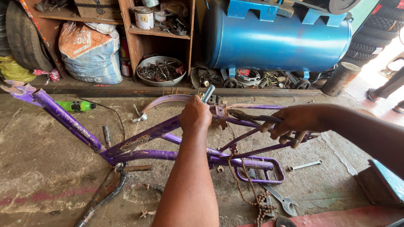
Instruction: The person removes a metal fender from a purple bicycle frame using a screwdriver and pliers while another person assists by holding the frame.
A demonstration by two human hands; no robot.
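A purple bicycle frame (pixel 139 138) lies on the concrete floor, its fork end at the far left. My left hand (pixel 195 114) grips a grey metal tube, the seat post (pixel 208 93), where it sticks out of the frame. My right hand (pixel 290 122) is closed around the thin rear stays and a dark tool handle (pixel 256 117) near the rear rack (pixel 263 168). A rusty chain (pixel 252 191) hangs from the frame down to the floor.
Two spanners (pixel 305 165) (pixel 280 199) lie on the floor at the right. A green bottle (pixel 75 106) lies behind the frame. A blue compressor tank (pixel 277 38), wooden shelves (pixel 158 31), a bowl of metal parts (pixel 160 71) and a sack (pixel 90 52) line the back. Tyres (pixel 370 38) stack at right.
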